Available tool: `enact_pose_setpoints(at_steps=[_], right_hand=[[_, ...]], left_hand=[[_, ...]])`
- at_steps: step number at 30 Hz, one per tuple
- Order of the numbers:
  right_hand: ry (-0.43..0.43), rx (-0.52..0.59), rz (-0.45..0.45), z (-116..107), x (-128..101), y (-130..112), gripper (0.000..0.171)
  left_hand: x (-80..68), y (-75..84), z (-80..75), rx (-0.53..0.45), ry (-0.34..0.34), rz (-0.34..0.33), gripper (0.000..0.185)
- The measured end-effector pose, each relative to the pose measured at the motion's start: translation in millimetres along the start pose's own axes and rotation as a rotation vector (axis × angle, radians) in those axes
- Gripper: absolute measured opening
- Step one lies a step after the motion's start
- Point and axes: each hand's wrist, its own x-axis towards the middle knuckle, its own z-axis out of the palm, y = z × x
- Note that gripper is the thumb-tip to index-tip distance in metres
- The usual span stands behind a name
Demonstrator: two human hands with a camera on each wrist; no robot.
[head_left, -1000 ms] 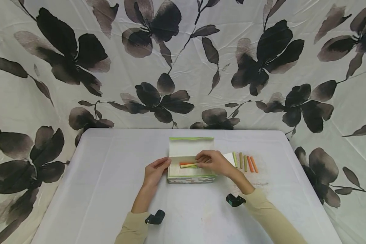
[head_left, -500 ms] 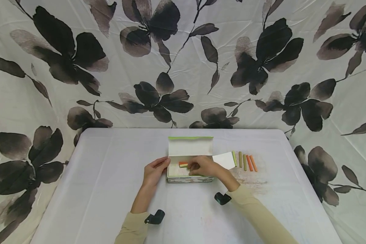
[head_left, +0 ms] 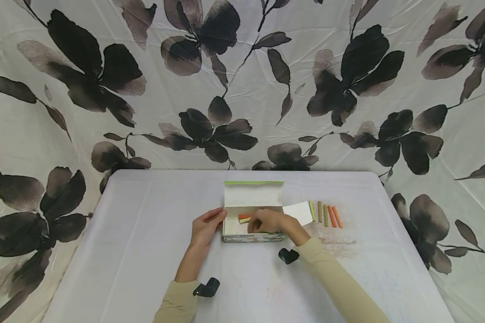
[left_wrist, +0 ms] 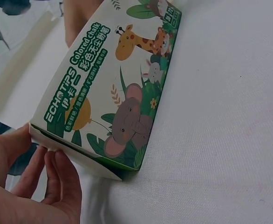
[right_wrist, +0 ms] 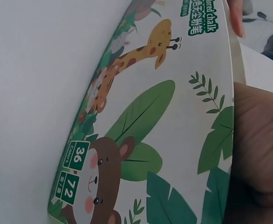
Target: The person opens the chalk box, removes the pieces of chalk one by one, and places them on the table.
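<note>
An open chalk box (head_left: pixel 252 239) with printed animals on its front stands on the table, its lid (head_left: pixel 253 194) raised at the back. My left hand (head_left: pixel 205 226) pinches the box's left end; in the left wrist view, thumb and fingers hold a side flap (left_wrist: pixel 76 156) at the corner. My right hand (head_left: pixel 268 220) reaches inside the box with curled fingers. The box front (right_wrist: pixel 127 116) hides its fingertips in the right wrist view, so what they hold cannot be seen. Orange chalk (head_left: pixel 244 216) and yellow-green chalk (head_left: pixel 244 220) show in the box beside those fingers.
Right of the box, a white side flap (head_left: pixel 298 212) sticks out. Beyond it lies a row of chalk sticks: a light green one (head_left: pixel 311 211), olive ones (head_left: pixel 319 211) and orange ones (head_left: pixel 337 217). Chalk dust (head_left: pixel 335 244) marks the white tablecloth. A floral cloth hangs behind the table.
My right hand has moved left and down into the box, covering most of the chalk that showed there before. My left hand keeps its grip on the box's left end.
</note>
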Motion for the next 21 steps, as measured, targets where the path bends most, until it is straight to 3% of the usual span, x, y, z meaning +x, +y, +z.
enact_pose_setpoints(at_steps=[8,16,21], right_hand=[[0.038,0.025,-0.072,-1.6,-4.7,5.1,0.008],[0.197,0.036,-0.196,-8.0,-21.1,7.6,0.017],[0.284,0.108,-0.251,-12.0,-32.0,8.4,0.019]], left_hand=[[0.7,0.8,0.3,-0.013,0.004,0.007,0.038],[1.4,0.3,0.9,-0.003,-0.002,0.004,0.039],[1.0,0.7,0.1,0.001,-0.002,0.002,0.039]])
